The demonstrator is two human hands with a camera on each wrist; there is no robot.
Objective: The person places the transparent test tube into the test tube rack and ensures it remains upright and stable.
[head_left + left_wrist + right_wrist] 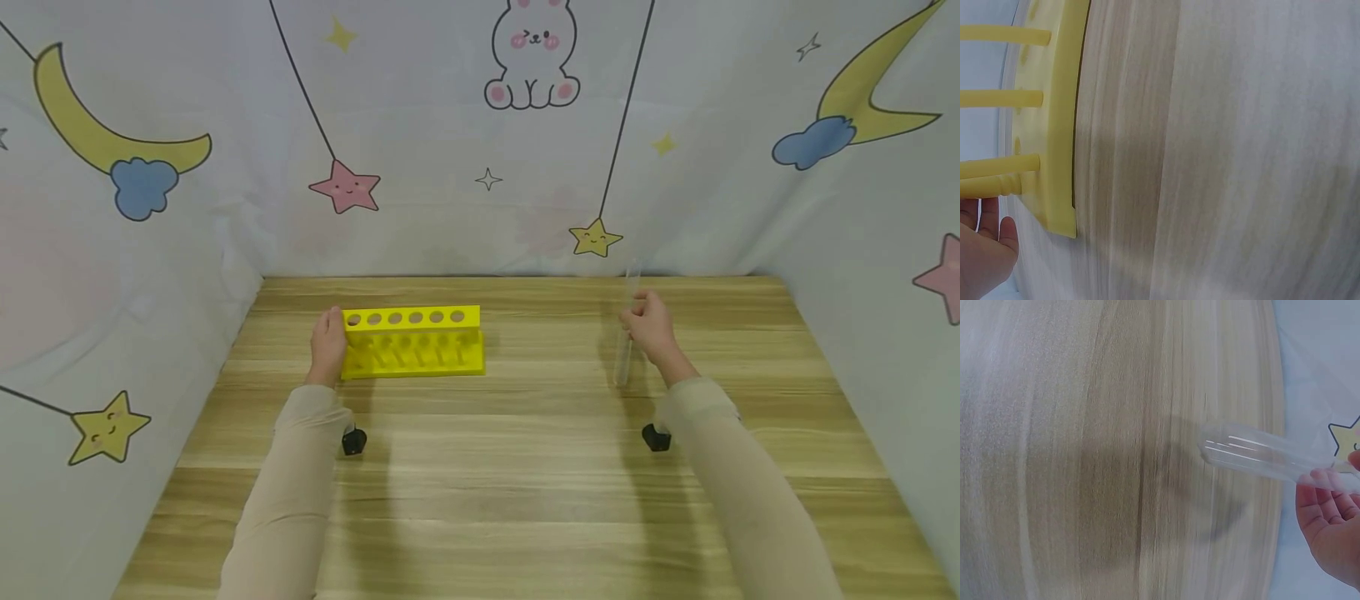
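A yellow test tube rack [412,357] with a row of round holes along its top stands left of centre on the table. My left hand [327,340] holds it by its left end. In the left wrist view, the fingers [1007,232] reach the rack's end post [997,185]; the thumb cannot be made out. Over on the right, my right hand [651,327] grips a clear test tube [623,367] about its middle, nearly upright with a slight tilt. The tube's rounded bottom [1213,445] points down, apart from the tabletop in the right wrist view.
The wood-grain table [510,467] ends at a pale printed curtain [435,125] behind, and similar cloth hangs at both sides. A small black device [354,442] sits at the left wrist, another black device [657,438] at the right.
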